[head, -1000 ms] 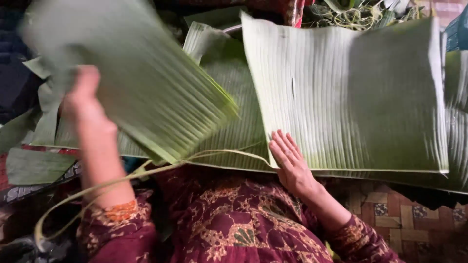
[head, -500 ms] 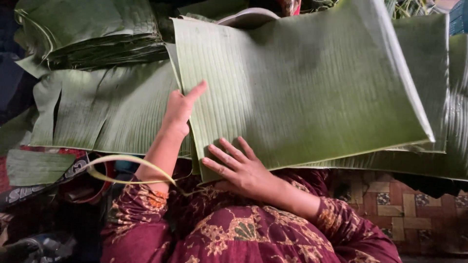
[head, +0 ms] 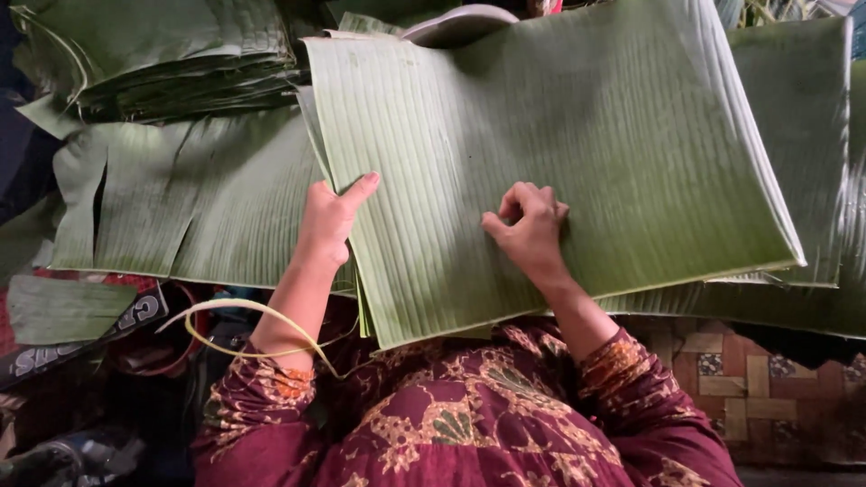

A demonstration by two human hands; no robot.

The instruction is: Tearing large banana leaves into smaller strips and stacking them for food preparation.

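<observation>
Green fills my view: a broad banana leaf [head: 559,153] lies flat across my lap, on top of other cut leaves. My left hand [head: 332,219] grips its left edge, thumb spread out over the top face and the other fingers tucked out of sight underneath. My right hand [head: 530,225] rests on the middle of the leaf, fingers curled inward with the knuckles up, holding nothing. A folded leaf stack [head: 162,54] sits at upper left, well apart from both hands. A thin pale midrib strip [head: 239,316] loops beside my left forearm, over a maroon patterned sleeve [head: 262,406].
</observation>
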